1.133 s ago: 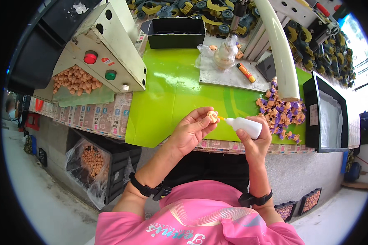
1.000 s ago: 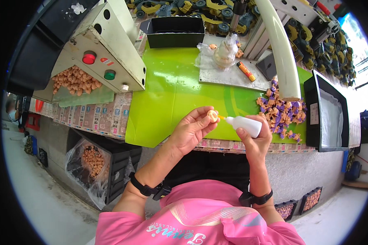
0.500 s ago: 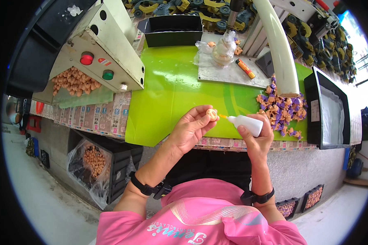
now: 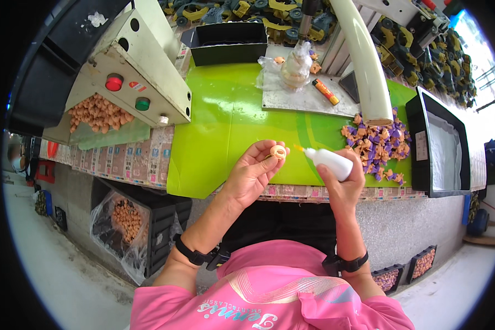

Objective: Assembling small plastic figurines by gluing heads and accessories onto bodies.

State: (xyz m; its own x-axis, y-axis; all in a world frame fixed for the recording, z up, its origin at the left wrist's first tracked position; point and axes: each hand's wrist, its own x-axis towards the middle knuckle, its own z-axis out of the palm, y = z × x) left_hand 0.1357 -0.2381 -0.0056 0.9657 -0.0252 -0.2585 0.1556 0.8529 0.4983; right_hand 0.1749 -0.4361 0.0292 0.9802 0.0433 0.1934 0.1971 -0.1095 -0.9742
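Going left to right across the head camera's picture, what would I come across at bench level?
Heap of peach-coloured parts → green button → small round peach piece in the left hand → white bottle in the right hand → pile of purple-and-peach pieces → black tray.

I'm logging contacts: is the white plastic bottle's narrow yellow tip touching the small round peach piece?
No, the glossy green sheet shows between the yellow tip and the peach piece.

Back from the fingers (image 4: 263,147) come dark trousers (image 4: 280,225), two black wristbands (image 4: 191,253), then a pink short-sleeved shirt (image 4: 280,267) printed with pale wavy lines and lettering.
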